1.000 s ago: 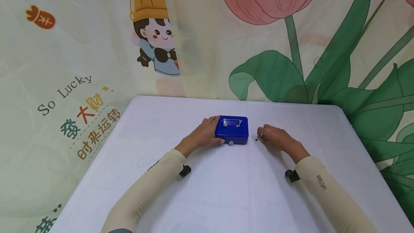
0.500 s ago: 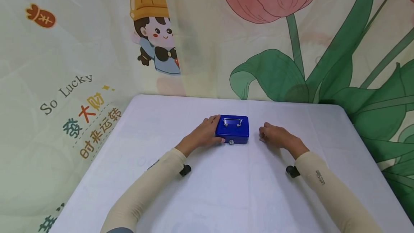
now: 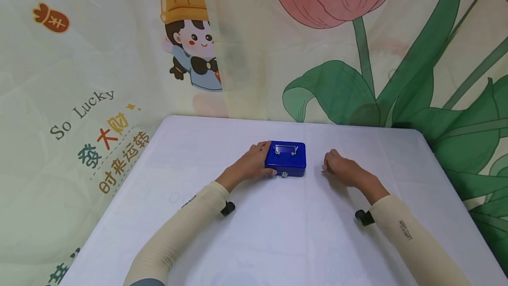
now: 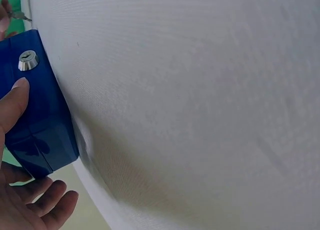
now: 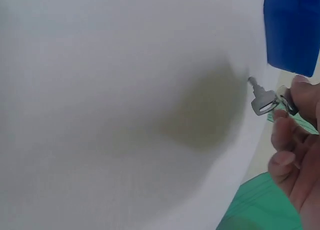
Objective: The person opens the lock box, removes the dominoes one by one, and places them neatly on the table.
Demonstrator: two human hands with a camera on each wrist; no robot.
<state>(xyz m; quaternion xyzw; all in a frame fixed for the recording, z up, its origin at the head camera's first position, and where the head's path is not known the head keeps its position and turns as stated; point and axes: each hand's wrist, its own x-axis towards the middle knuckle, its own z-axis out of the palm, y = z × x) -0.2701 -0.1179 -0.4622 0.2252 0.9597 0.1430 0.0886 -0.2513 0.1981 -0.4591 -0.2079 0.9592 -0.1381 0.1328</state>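
A small blue cash box (image 3: 285,167) with a folding metal handle (image 3: 285,150) on its lid rests closed on the white table. My left hand (image 3: 250,162) holds the box at its left end, the thumb on the front face near the silver lock (image 4: 28,61) and the fingers at the side. To the right of the box, my right hand (image 3: 343,169) pinches a ring with small keys between thumb and curled fingers. One silver key (image 5: 263,101) hangs out from the fingertips in the right wrist view, apart from the box. The lock's keyhole holds nothing.
The white-covered table (image 3: 270,242) spreads toward me, its far edge close to a printed curtain (image 3: 246,47) with a tulip and cartoon figure. Black wrist cameras sit under both sleeves, one by the left wrist (image 3: 228,208).
My right hand has drawn slightly right, away from the box, and the keys now show less past its fingers in the head view. The left hand and box stay in place.
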